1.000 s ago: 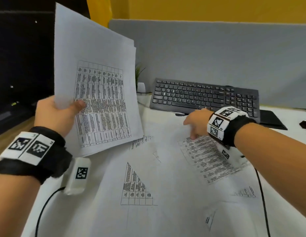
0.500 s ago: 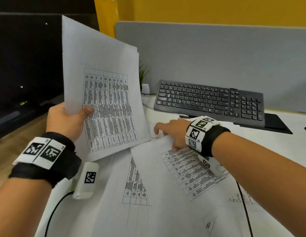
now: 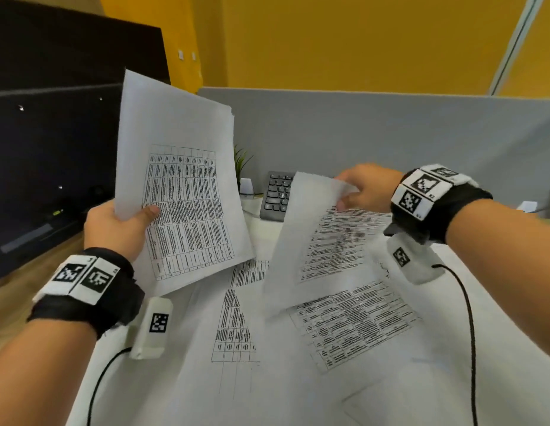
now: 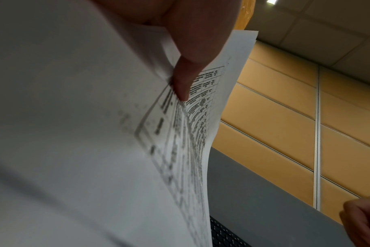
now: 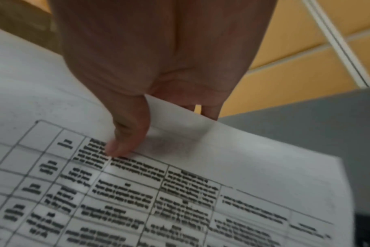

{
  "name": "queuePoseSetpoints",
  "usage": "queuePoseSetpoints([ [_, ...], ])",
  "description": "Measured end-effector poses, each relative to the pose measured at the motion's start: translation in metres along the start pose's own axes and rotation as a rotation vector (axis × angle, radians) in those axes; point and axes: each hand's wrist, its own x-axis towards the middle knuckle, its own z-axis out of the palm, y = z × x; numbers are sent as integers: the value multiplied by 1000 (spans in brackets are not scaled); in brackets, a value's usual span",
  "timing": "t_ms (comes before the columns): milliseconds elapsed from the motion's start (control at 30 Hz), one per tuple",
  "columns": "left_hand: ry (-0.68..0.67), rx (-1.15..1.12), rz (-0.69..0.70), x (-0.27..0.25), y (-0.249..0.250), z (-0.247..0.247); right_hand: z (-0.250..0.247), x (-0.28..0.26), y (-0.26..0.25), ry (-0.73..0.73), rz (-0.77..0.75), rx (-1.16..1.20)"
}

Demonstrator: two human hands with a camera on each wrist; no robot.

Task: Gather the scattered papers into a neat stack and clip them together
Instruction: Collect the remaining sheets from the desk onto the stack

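My left hand holds a bundle of printed sheets upright above the desk's left edge, thumb on the front page. My right hand pinches the top edge of a single printed sheet and holds it lifted, tilted, over the desk. In the right wrist view the thumb presses on that sheet with fingers behind it. Several more printed sheets lie spread flat on the desk. No clip shows in any view.
A black keyboard sits at the back of the desk, mostly hidden by the lifted sheet. A small potted plant stands beside it. A grey partition runs behind. A dark monitor is at left.
My right hand slid a sheet on the desk, then gripped it and raised it off the surface. The left-hand bundle stayed up. My head tilted upward.
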Motion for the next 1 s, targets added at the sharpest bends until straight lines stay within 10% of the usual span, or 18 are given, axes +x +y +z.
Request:
queuePoseSetpoints([
  [400,-68,15,-32,-23,-3,11,130,23,-49,-548,-139,-626],
  [867,9,-23,-60,-13,-13,-14,59,-2,-17,-273,71,-144],
  [1000,-35,-105,-60,-17,-6,-11,6,-13,6,111,113,247],
])
